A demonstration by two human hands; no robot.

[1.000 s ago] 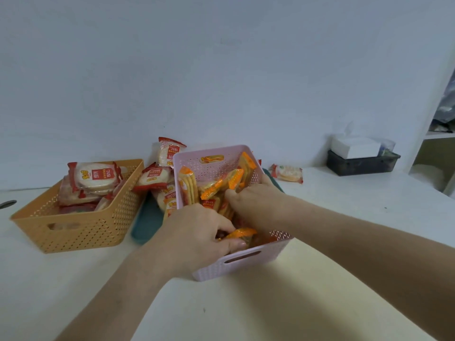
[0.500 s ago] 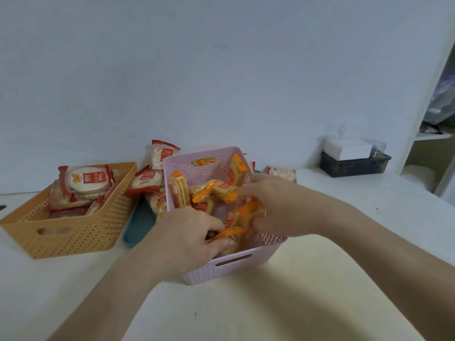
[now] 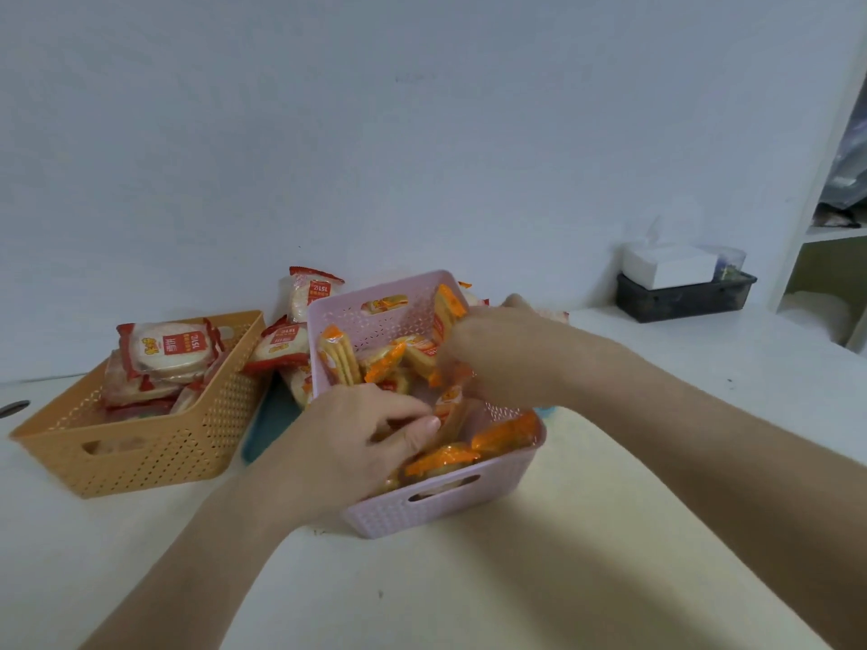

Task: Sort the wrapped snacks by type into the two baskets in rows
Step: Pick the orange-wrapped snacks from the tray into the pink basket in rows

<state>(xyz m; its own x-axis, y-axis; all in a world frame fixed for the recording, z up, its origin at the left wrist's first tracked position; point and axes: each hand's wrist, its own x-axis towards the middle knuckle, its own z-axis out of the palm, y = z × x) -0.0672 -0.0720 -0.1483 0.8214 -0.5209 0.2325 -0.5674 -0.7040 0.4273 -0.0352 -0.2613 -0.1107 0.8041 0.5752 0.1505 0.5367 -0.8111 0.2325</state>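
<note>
Orange-wrapped snacks point(image 3: 441, 457) lie jumbled in the pink basket point(image 3: 450, 504) at centre. Left hand point(image 3: 361, 443) pinches one packet; right hand point(image 3: 497, 354) grips another further back. Step: arranging rows. Next: stand packets upright, aligned.

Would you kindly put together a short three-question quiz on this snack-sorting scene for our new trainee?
1. True or false: both hands are inside the pink basket.
2. Multiple choice: the red-wrapped round snacks lie in which container? A) the orange basket B) the pink basket C) the dark tray
3. Fill in: the white tissue box sits in the dark tray at the far ____ of the table.

Key
1. True: the left hand and right hand both reach among the orange-wrapped biscuit packs.
2. A
3. right
</note>
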